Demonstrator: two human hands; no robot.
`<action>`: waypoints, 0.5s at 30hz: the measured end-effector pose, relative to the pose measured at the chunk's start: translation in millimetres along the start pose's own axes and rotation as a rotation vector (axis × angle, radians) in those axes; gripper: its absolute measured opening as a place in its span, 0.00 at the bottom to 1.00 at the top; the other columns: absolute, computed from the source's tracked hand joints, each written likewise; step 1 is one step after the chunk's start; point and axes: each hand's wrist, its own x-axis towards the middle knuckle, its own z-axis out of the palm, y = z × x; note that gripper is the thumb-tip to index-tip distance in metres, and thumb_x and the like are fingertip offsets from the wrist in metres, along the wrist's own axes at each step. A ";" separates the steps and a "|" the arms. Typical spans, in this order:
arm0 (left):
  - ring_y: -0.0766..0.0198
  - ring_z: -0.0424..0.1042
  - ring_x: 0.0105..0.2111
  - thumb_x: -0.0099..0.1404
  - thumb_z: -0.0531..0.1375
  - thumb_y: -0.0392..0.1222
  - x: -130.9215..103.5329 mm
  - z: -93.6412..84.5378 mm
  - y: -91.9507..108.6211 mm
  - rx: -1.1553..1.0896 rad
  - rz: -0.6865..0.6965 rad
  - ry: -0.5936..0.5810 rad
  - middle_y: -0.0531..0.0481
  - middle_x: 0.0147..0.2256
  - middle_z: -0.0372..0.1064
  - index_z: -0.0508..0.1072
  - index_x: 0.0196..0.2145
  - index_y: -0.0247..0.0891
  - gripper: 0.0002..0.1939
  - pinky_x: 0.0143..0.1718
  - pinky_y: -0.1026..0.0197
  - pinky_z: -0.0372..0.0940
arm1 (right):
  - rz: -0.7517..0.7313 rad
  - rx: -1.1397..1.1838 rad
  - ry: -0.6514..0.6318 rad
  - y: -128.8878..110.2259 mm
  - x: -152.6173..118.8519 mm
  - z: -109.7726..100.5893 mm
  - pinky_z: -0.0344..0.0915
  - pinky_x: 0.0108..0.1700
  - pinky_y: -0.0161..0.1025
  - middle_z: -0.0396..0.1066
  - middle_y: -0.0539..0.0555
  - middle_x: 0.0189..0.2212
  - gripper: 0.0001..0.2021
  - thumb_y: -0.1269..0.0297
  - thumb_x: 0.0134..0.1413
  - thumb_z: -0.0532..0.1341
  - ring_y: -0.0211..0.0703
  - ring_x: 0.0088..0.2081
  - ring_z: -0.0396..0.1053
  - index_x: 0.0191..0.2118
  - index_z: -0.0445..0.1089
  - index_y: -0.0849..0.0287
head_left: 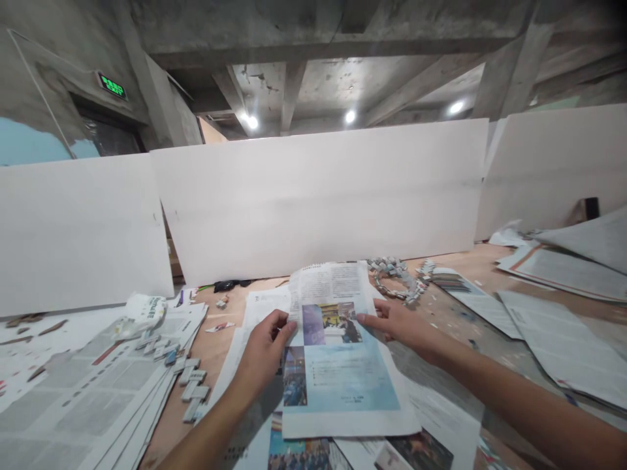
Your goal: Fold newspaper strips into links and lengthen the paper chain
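Observation:
A newspaper sheet with printed photos and a pale blue block is held up at a tilt in front of me. My left hand pinches its left edge, thumb on the printed side. On the opposite edge, my right hand grips with the thumb over the front and the other fingers behind. Below the sheet lie more newspaper pages, partly covered by it. Just beyond my right hand rests a ring of folded paper pieces. Left of my left arm lies a chain of folded paper pieces.
A stack of newspapers lies at the left, with a crumpled white bag on it. More newspaper sheets spread across the right side. White boards stand along the table's back edge. Small dark items lie near them.

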 end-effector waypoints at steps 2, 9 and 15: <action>0.68 0.60 0.24 0.69 0.54 0.52 0.5 -1.0 -3.0 -0.056 -0.020 0.013 0.57 0.26 0.62 0.66 0.32 0.39 0.14 0.25 0.66 0.55 | 0.032 0.059 -0.052 -1.4 -1.9 0.4 0.62 0.29 0.34 0.76 0.57 0.38 0.22 0.48 0.55 0.62 0.42 0.33 0.70 0.48 0.73 0.59; 0.69 0.60 0.18 0.67 0.55 0.56 3.1 -1.1 -9.4 -0.134 -0.086 0.023 0.60 0.20 0.59 0.66 0.37 0.40 0.16 0.18 0.68 0.55 | -0.016 0.142 -0.091 -6.3 -5.3 4.5 0.56 0.27 0.32 0.74 0.51 0.33 0.17 0.50 0.51 0.66 0.36 0.28 0.63 0.38 0.74 0.60; 0.60 0.76 0.34 0.71 0.45 0.50 9.7 -13.4 -15.7 0.137 -0.080 -0.026 0.45 0.38 0.74 0.66 0.47 0.40 0.17 0.31 0.61 0.69 | 0.032 0.122 0.123 1.5 3.9 -15.2 0.66 0.31 0.38 0.78 0.54 0.33 0.20 0.48 0.53 0.60 0.47 0.31 0.73 0.44 0.73 0.59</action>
